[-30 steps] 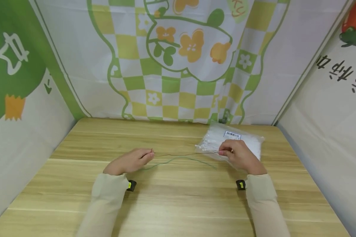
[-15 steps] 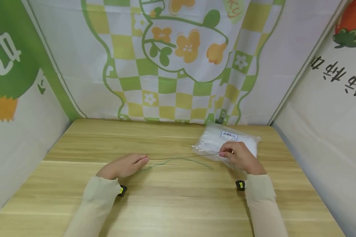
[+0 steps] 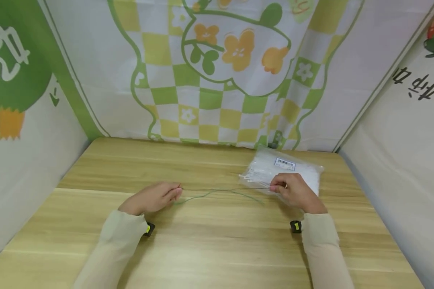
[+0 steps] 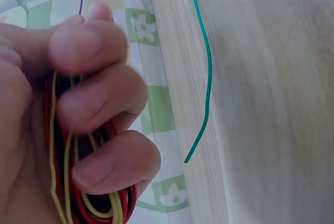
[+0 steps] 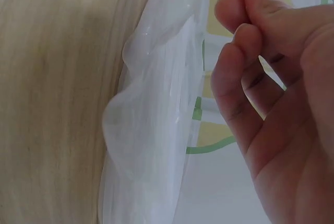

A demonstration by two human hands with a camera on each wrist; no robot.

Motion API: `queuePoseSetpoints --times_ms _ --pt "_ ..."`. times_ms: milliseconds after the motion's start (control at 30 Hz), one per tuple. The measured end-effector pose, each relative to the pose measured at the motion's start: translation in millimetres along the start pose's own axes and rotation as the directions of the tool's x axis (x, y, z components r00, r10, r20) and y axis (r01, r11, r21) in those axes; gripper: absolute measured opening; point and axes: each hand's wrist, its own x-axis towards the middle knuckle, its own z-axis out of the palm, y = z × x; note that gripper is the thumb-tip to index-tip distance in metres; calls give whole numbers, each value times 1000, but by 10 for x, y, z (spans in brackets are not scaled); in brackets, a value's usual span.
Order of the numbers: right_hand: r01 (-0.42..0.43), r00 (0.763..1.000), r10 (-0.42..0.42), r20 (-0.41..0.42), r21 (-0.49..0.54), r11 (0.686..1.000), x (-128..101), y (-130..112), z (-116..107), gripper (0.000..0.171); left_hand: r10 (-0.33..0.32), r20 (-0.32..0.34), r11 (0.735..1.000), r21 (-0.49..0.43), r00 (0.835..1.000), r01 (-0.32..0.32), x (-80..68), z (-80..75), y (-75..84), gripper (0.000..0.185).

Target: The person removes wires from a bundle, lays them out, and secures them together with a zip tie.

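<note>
On our left we see a white cloth wall [image 3: 25, 172] printed with green and orange, and beside it begins the pale, wood-grained table [image 3: 217, 249]. Above this surface, the left hand [image 3: 150, 198] curls around a looped bundle of red and yellow wires [image 4: 117, 208]. A thin dark wire [image 3: 195, 189] runs almost straight between both hands; near it bends a thin green wire [image 4: 210, 67]. Behind hangs a green-yellow checked cloth [image 3: 217, 100]. Further right lies a clear plastic bag of white strips [image 3: 305, 170]; before it, the right hand [image 3: 296, 194] pinches the dark wire. Last stands a white wall with black lettering [image 3: 394, 160].

And there's the dark wire [image 3: 226, 190], left grip [image 3: 152, 198] to right grip [image 3: 295, 193]! Green wire [image 3: 199, 196] between, bag [image 3: 264, 165] behind the right.
</note>
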Motion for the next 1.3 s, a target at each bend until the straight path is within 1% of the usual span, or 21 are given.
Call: queuePoseSetpoints --times_ms 133,300,400,533,833,933,1200,1267,1300 --pt "3 1000 -3 -3 2 1000 -19 16 -34 12 -17 -11 999 33 1000 17 12 -24 8 34" --pt "7 1000 -7 -28 -6 1000 -63 80 -62 12 -50 -2 999 3 999 50 -24 -60 -16 34" --pt "26 999 -26 -27 -5 1000 -70 104 -72 11 -75 -3 997 -5 997 75 -59 -89 -26 35" --pt "50 999 -50 -15 0 999 -62 107 -79 10 -84 0 996 -8 996 84 -97 -129 -35 35" --pt "31 1000 -31 -1 -25 999 -65 100 -104 11 -90 12 996 -21 996 90 -137 -169 -76 35" --pt "30 1000 -30 9 -27 999 -59 99 -93 12 -108 10 994 -14 994 108 -153 -179 -86 35" --pt "41 999 -41 21 -21 999 -12 89 -10 14 -154 -24 988 9 988 154 -197 -226 -109 40" --pt "51 999 -51 20 -24 998 8 73 22 16 -176 -26 984 24 984 176 -216 -239 -116 40" --pt "59 998 -59 20 -27 998 17 68 38 16 -184 -29 982 46 983 185 -226 -243 -122 39"
